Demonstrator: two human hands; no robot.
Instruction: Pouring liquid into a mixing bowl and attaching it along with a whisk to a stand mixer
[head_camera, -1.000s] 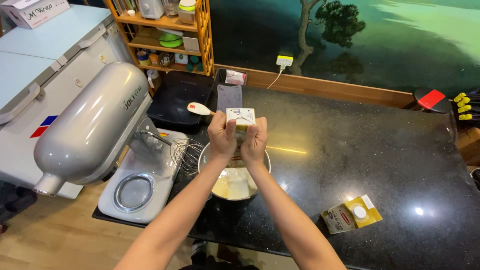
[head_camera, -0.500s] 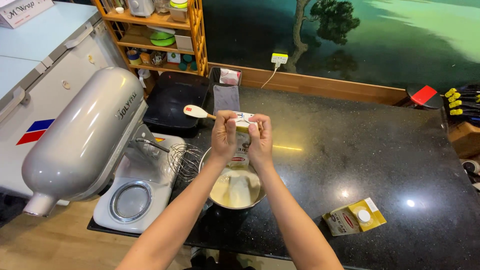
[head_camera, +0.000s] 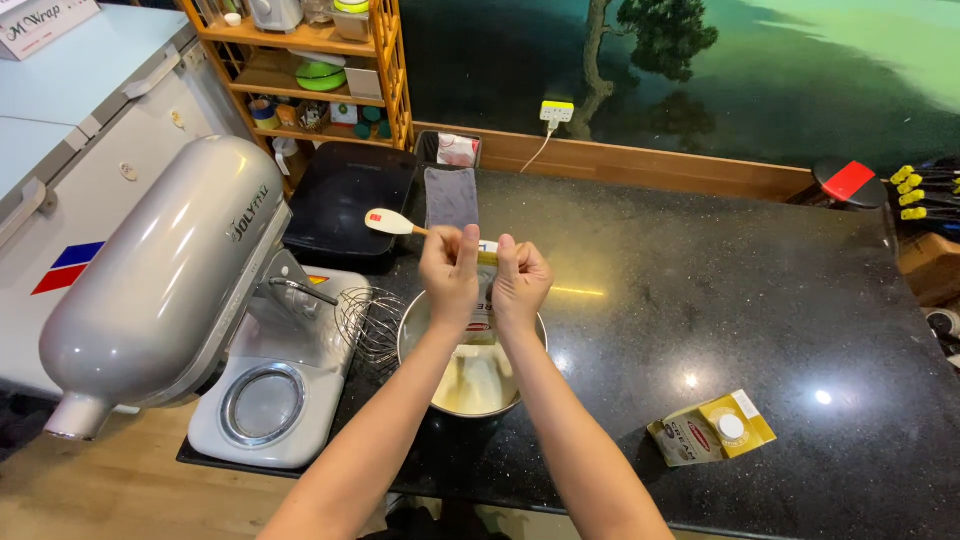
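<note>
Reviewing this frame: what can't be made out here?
Head view only:
- Carton: mostly hidden by left hand and right hand; whether it is pouring cannot be told.
- Bowl: its contents partly blocked by the forearms.
- Spatula: handle end hidden behind the hands.
- Shelf items: too small.

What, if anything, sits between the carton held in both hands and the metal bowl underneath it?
Nothing visible does. The left hand and right hand squeeze the carton directly above the open metal bowl, where a pale mixture already lies. The whisk hangs to the bowl's left, off that path.
</note>
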